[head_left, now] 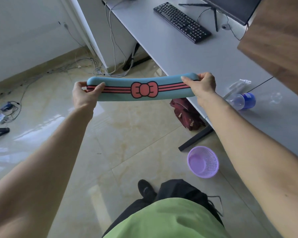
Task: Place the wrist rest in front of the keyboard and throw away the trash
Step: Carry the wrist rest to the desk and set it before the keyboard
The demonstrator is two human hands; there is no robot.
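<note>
wrist rest (139, 89): one, gripped at both ends
hands: two, left hand (83, 97), right hand (202, 86)
keyboard (181, 21): one, beyond the grip
bottle (243, 101): one, right of it
basket (203, 161): one, below

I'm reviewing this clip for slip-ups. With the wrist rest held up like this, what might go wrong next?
1. Both hands pinch only the ends of the wrist rest, held over the floor; it may sag or drop.
2. The plastic bottle lies on its side on the desk and could roll.
3. The purple bin stands near the feet, easy to kick.
</note>
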